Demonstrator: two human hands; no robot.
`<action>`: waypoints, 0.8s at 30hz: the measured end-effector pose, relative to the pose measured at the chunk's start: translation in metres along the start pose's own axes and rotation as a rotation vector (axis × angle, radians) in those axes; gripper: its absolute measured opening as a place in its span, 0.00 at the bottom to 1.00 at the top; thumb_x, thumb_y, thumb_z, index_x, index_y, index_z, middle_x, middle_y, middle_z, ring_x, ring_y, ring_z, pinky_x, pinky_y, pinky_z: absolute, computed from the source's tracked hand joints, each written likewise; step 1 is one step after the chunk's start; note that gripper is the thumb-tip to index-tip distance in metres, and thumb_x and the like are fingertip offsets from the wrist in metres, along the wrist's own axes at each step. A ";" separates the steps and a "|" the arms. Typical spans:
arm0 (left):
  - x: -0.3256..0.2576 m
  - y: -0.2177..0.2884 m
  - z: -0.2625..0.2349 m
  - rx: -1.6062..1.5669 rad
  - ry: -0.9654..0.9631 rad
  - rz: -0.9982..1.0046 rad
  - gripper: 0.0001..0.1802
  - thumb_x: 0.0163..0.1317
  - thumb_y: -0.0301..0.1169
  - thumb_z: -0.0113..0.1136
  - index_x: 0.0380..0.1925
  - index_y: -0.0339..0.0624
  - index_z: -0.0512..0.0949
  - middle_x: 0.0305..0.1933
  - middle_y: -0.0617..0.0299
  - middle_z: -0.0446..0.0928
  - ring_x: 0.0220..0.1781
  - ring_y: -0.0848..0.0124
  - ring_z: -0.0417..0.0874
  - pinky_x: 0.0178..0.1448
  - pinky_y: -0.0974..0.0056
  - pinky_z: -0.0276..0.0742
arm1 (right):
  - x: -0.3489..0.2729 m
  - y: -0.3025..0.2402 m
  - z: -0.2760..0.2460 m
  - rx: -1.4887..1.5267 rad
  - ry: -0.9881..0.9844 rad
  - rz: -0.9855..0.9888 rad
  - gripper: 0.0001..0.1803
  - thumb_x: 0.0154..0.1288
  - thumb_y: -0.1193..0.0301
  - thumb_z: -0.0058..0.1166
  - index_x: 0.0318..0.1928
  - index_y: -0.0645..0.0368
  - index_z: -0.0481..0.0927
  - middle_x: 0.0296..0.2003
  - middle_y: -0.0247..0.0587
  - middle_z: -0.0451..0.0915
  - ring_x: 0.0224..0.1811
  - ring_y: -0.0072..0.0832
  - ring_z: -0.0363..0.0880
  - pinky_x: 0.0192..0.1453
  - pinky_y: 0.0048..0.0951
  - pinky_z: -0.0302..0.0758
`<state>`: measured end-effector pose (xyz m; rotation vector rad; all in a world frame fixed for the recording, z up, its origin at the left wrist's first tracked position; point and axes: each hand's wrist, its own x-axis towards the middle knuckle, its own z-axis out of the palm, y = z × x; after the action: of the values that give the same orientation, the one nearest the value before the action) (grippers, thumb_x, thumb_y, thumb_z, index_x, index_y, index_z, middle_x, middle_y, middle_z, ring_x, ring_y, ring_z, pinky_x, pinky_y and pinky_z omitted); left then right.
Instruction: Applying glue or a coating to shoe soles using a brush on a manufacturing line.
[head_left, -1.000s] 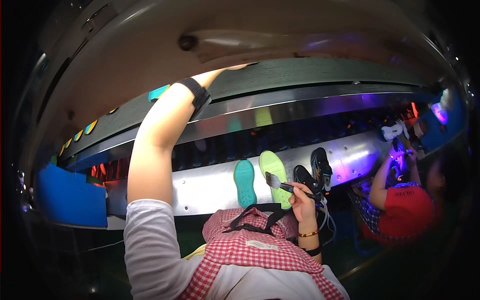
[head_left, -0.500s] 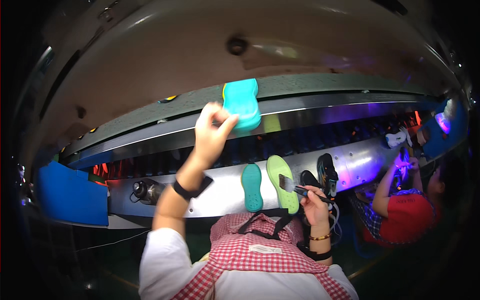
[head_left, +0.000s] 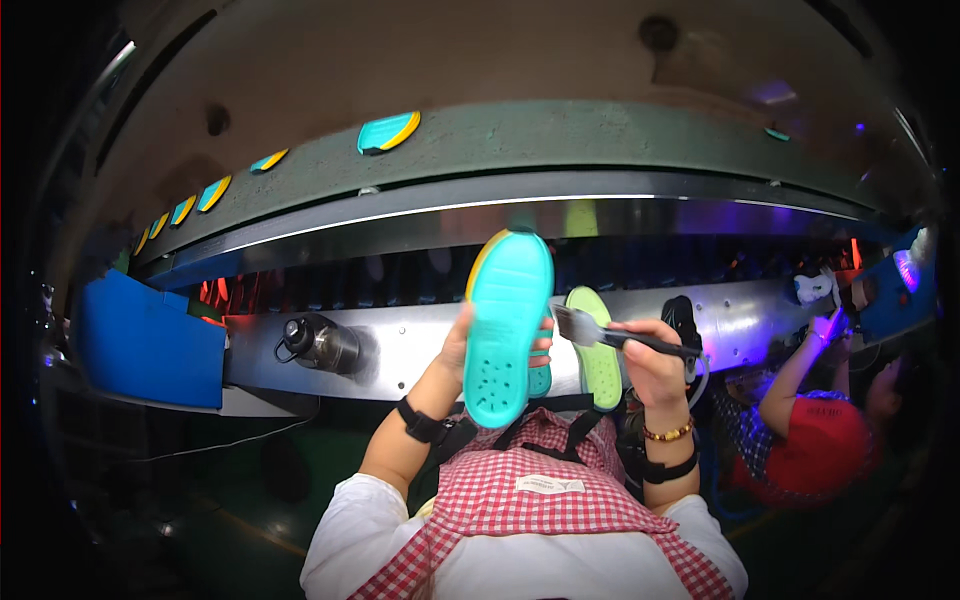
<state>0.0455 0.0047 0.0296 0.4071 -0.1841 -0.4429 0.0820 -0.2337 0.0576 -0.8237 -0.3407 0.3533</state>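
Observation:
A turquoise shoe sole with a yellow edge stands out in front of me, its dotted heel end toward my apron. My left hand is closed around it, thumb at the left side and fingers showing at the right. In my right hand is a flat brush with a black handle; its bristles point left, close to the sole's right edge, and whether they touch is unclear. Behind the held sole, another turquoise sole is mostly hidden. A light green sole lies on the metal bench below the brush.
Beyond the metal bench runs a grey-green belt carrying several turquoise-and-yellow soles. A dark bottle stands left, near a blue panel. A black shoe and a co-worker in red are right.
My left hand has come back from the belt side, bringing the turquoise sole close above the bench. The brush has risen from over the green sole to beside the held one. The view has shifted.

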 end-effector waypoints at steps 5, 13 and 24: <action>0.010 -0.045 0.000 0.033 0.125 0.161 0.43 0.55 0.66 0.36 0.61 0.45 0.55 0.56 0.49 0.66 0.56 0.54 0.69 0.59 0.50 0.65 | 0.024 0.032 -0.002 -0.065 0.025 0.193 0.11 0.54 0.82 0.53 0.40 0.69 0.76 0.37 0.47 0.79 0.38 0.27 0.77 0.47 0.26 0.72; 0.013 -0.047 0.005 -0.185 0.146 0.078 0.49 0.51 0.71 0.17 0.61 0.46 0.56 0.55 0.49 0.66 0.55 0.53 0.68 0.58 0.38 0.59 | 0.047 0.041 -0.002 -0.156 0.084 0.207 0.10 0.53 0.80 0.54 0.38 0.68 0.77 0.34 0.42 0.79 0.35 0.22 0.76 0.42 0.22 0.72; 0.025 -0.062 -0.013 -0.109 0.445 0.319 0.35 0.60 0.61 0.27 0.56 0.48 0.63 0.57 0.58 0.66 0.59 0.62 0.66 0.63 0.56 0.58 | 0.050 0.047 0.036 -1.111 -0.124 -0.388 0.10 0.44 0.77 0.60 0.32 0.60 0.81 0.26 0.41 0.78 0.30 0.30 0.75 0.35 0.27 0.71</action>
<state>0.0479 -0.0532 -0.0059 0.3520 0.2051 -0.0412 0.1029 -0.1588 0.0523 -1.7838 -0.8267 -0.1991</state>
